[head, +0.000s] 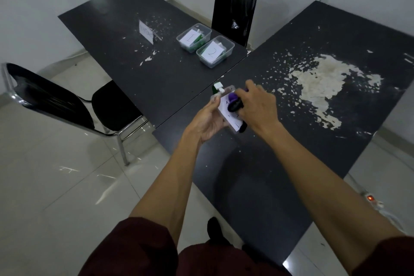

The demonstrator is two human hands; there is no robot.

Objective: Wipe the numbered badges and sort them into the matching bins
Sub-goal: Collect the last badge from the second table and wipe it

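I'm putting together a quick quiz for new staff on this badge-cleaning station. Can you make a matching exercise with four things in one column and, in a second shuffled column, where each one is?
Things
1. badge
2. purple and black cloth
3. bin marked 2
4. standing white card

Places
a. alone on the far table, left of both bins
b. held in the left hand
c. beside the bin marked 1, nearer the person
d. in the right hand, on the badge

Pairs: 1-b, 2-d, 3-c, 4-a
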